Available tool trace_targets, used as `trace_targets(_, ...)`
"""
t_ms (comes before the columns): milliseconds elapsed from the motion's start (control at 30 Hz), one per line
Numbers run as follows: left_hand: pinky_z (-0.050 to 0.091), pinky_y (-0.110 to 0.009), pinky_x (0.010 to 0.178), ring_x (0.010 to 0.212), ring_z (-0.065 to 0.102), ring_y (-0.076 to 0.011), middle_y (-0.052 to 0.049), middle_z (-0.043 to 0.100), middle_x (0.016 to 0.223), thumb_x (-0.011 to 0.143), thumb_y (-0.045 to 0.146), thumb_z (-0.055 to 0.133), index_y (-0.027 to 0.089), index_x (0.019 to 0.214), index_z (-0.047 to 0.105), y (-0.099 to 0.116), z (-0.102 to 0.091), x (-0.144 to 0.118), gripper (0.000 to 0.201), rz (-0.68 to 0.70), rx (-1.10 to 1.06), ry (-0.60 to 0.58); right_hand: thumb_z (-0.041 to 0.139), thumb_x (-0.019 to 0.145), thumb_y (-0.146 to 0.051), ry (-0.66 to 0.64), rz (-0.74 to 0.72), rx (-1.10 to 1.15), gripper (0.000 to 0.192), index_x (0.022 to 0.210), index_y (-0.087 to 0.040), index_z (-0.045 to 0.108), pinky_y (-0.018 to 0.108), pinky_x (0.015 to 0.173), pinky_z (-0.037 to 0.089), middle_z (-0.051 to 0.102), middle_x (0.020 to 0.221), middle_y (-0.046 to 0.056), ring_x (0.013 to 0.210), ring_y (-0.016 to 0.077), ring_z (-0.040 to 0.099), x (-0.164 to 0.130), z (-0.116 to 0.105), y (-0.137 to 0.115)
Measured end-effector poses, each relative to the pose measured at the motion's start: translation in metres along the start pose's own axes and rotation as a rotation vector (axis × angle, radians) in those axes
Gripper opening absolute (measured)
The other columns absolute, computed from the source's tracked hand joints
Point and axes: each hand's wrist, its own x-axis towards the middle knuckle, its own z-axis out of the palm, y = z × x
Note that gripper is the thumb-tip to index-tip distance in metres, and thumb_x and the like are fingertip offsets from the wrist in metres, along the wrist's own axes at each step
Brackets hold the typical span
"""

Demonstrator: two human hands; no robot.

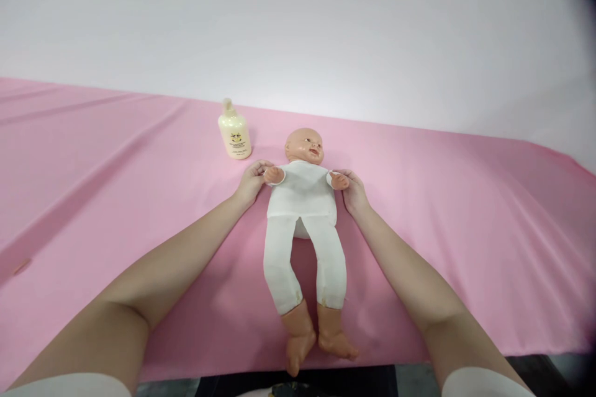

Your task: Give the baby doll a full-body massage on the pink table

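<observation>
Centrally, a baby doll (pixel 302 223) is laid on its back on a pink cloth (pixel 116 198), head pointing away from the camera, bare feet near the cloth's front edge. White top and white leggings are worn by the doll; the legs are slightly parted, the feet turned a little toward the right.

Left hand (pixel 251 181): placed at the doll's arm on that side, fingers curled around the small plastic hand and sleeve end. A light closed hold is seen there, not a spread palm.

Right hand (pixel 352 191): set against the doll's other arm, fingers wrapped narrowly about the small hand at the sleeve cuff. Both forearms are stretched forward along either side of the doll's body, apart from its legs.

A cream lotion bottle (pixel 234 131) is stood upright on the cloth, just beyond the left hand and beside the doll's head, not touched by either hand. A printed label is carried on its front; the wording is too small to be read.

Behind the cloth, a pale surface (pixel 298 25) is seen running across the view.
</observation>
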Motion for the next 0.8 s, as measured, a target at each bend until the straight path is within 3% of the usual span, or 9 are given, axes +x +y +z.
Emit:
trace_targets(233,0.048,-0.029,0.073,0.076,0.065,-0.017,0.001,0.07,0.083,0.056,0.019,0.077,0.018,0.098,0.059,-0.008,-0.005,0.005,0.046,0.012,-0.004,0.007,0.07,0.072,-0.038,-0.018,-0.037,-0.02,0.023,0.087,-0.022,0.064,0.043,0.1,0.05,0.075,0.109,0.005,0.114,0.0258,0.065,0.003,0.002,-0.002)
trace_targets(467,0.048,-0.031,0.075,0.071,0.064,-0.016,-0.001,0.07,0.081,0.065,0.036,0.082,0.017,0.1,0.057,-0.007,-0.006,0.005,0.047,-0.02,0.053,0.057,0.073,0.07,-0.036,0.101,-0.002,-0.041,0.029,0.094,-0.023,0.063,0.037,0.089,0.052,0.072,0.089,0.0,0.088,0.0191,0.066,0.007,-0.003,0.01)
trace_targets(700,0.048,-0.032,0.073,0.071,0.064,-0.0175,0.002,0.065,0.075,0.066,0.037,0.081,0.019,0.114,0.051,-0.007,-0.008,0.004,0.059,-0.038,0.136,0.143,0.075,0.07,-0.044,0.036,-0.01,-0.099,0.038,0.098,-0.024,0.06,0.036,0.092,0.049,0.071,0.096,0.001,0.092,0.0192,0.065,0.006,-0.005,0.01)
trace_targets(800,0.048,-0.032,0.072,0.069,0.064,-0.0172,0.001,0.066,0.075,0.068,0.037,0.079,0.02,0.113,0.048,-0.006,-0.007,0.003,0.058,-0.033,0.139,0.128,0.076,0.069,-0.044,0.048,0.014,-0.09,0.037,0.096,-0.023,0.062,0.035,0.09,0.05,0.071,0.093,0.0,0.09,0.0191,0.064,0.004,-0.004,0.007)
